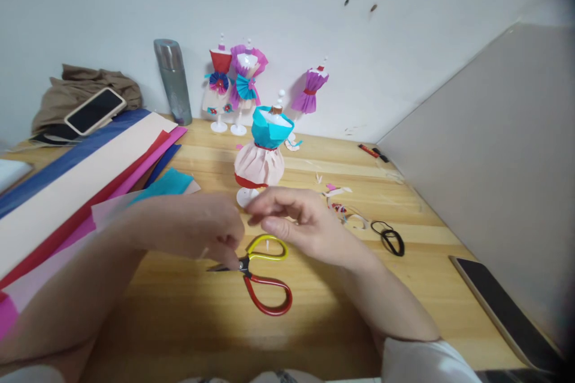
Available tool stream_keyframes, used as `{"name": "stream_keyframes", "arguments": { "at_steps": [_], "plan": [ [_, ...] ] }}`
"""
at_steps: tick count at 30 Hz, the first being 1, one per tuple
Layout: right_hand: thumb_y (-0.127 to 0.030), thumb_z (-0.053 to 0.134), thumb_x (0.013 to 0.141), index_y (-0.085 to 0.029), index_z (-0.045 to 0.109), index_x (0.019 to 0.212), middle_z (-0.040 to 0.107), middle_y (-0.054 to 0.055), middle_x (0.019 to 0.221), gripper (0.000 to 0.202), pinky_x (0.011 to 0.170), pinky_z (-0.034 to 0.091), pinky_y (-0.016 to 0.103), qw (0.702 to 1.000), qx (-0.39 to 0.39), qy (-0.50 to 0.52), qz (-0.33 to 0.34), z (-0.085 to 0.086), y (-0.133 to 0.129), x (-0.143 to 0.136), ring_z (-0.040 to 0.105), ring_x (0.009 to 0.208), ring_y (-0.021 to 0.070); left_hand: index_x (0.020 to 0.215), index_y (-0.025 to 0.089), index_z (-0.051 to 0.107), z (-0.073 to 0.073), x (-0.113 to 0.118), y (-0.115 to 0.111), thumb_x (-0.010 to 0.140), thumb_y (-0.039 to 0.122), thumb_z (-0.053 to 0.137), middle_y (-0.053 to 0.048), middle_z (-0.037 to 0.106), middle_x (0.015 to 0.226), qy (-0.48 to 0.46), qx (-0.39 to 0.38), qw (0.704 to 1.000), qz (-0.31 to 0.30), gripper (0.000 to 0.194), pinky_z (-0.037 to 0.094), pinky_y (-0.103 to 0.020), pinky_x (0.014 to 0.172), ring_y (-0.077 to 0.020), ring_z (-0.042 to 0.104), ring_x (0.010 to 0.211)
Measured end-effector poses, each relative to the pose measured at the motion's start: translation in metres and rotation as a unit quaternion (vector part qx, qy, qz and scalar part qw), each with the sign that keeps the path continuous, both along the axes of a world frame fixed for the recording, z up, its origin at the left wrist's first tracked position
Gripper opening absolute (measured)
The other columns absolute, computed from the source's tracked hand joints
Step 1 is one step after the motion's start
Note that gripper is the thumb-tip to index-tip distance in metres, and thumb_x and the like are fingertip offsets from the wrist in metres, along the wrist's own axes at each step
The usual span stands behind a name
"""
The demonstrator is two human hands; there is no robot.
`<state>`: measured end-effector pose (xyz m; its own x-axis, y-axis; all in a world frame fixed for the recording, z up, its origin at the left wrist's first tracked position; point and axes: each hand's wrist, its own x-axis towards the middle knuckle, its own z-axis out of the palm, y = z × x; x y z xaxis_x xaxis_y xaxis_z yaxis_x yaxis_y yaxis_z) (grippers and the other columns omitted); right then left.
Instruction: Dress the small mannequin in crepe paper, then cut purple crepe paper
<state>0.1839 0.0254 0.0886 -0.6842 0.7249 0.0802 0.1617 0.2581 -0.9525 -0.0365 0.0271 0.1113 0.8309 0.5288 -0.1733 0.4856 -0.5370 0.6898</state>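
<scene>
Over the wooden table, my left hand [206, 227] hangs beside the scissors' blades, its fingers curled together; whatever they may hold is too small to name. My right hand [299, 221] is above the yellow handle, its fingers loosely curved and thumb apart, with nothing seen between them. The scissors [244, 264], with one yellow and one red handle, lie below both hands. Just behind the hands stands a small mannequin [265, 143] in a teal top and pale pink skirt with a red hem. My right fingertips are near its white base [246, 196].
Three dressed mannequins [309, 93] stand by the wall, near a grey-green flask [174, 87]. Coloured paper sheets [90, 179] and a phone [95, 111] are at left. Paper scraps [339, 208], black bands [390, 240] and a dark flat device [503, 311] lie at right.
</scene>
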Motion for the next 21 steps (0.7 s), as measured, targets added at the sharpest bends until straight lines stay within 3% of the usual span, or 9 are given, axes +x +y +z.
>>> {"name": "stream_keyframes", "arguments": {
  "at_steps": [2,3,6,8,10,15,18,21],
  "plan": [
    [-0.034,0.063,0.09,-0.013,0.068,0.086,0.069,0.004,0.078,0.022,0.064,0.046,0.025,0.987,0.074,-0.129,0.056,0.005,-0.004,-0.001,0.063,0.069,0.0127,0.063,0.019,0.064,0.013,-0.02,0.01,0.085,0.031,0.061,0.002,0.056,0.055,0.006,-0.013,0.999,0.04,0.025,0.033,-0.022,0.05,-0.0103,0.046,0.052],
    [-0.033,0.065,0.089,-0.013,0.069,0.084,0.07,0.004,0.077,0.021,0.062,0.044,0.025,0.967,0.113,-0.205,0.102,0.006,-0.006,-0.002,0.063,0.068,0.0134,0.065,0.019,0.066,0.018,-0.028,0.015,0.084,0.032,0.061,0.002,0.058,0.056,0.002,-0.014,0.997,0.077,0.024,0.033,-0.021,0.048,-0.0104,0.049,0.051],
    [-0.035,0.071,0.084,-0.013,0.072,0.092,0.074,0.01,0.085,0.024,0.059,0.04,0.028,0.865,0.21,-0.408,0.201,-0.002,-0.01,-0.012,0.068,0.075,0.0215,0.059,0.018,0.063,0.027,-0.039,0.026,0.082,0.037,0.06,0.001,0.056,0.051,-0.022,0.035,0.976,0.214,0.03,0.032,-0.02,0.045,-0.0098,0.048,0.048],
    [-0.036,0.069,0.085,-0.01,0.071,0.096,0.074,0.014,0.09,0.028,0.058,0.039,0.03,0.812,0.243,-0.487,0.212,-0.012,-0.013,-0.02,0.071,0.079,0.0267,0.055,0.018,0.057,0.029,-0.038,0.028,0.082,0.038,0.059,0.002,0.049,0.046,-0.056,0.066,0.949,0.304,0.034,0.029,-0.02,0.043,-0.0087,0.042,0.044],
    [-0.037,0.07,0.085,-0.009,0.069,0.101,0.073,0.016,0.093,0.032,0.058,0.042,0.031,0.786,0.256,-0.524,0.205,-0.022,-0.016,-0.027,0.071,0.081,0.0292,0.054,0.018,0.051,0.028,-0.034,0.027,0.083,0.037,0.058,0.004,0.042,0.042,-0.111,0.075,0.922,0.362,0.036,0.026,-0.02,0.042,-0.0077,0.036,0.041],
    [-0.037,0.078,0.078,-0.007,0.063,0.111,0.068,0.019,0.105,0.047,0.072,0.05,0.037,0.791,0.281,-0.519,0.162,-0.036,-0.03,-0.026,0.066,0.1,0.0332,0.047,0.018,0.044,0.019,-0.034,0.028,0.09,0.048,0.053,0.003,0.034,0.04,-0.19,0.09,0.887,0.41,0.053,0.024,-0.023,0.043,-0.0076,0.03,0.04],
    [-0.027,0.078,0.078,-0.005,0.06,0.118,0.065,0.02,0.111,0.049,0.08,0.05,0.037,0.814,0.265,-0.494,0.156,-0.041,-0.034,-0.018,0.061,0.11,0.0336,0.047,0.017,0.049,0.014,-0.036,0.033,0.092,0.059,0.046,-0.003,0.052,0.049,-0.229,0.094,0.882,0.402,0.062,0.04,-0.025,0.053,-0.0115,0.048,0.05],
    [-0.018,0.068,0.078,-0.008,0.057,0.123,0.065,0.018,0.108,0.047,0.077,0.048,0.035,0.855,0.237,-0.432,0.162,-0.045,-0.033,-0.005,0.061,0.102,0.0295,0.06,0.015,0.061,0.01,-0.038,0.041,0.093,0.061,0.043,-0.01,0.072,0.083,-0.258,0.071,0.884,0.384,0.06,0.051,-0.031,0.075,-0.0193,0.064,0.081]
  ]
}}
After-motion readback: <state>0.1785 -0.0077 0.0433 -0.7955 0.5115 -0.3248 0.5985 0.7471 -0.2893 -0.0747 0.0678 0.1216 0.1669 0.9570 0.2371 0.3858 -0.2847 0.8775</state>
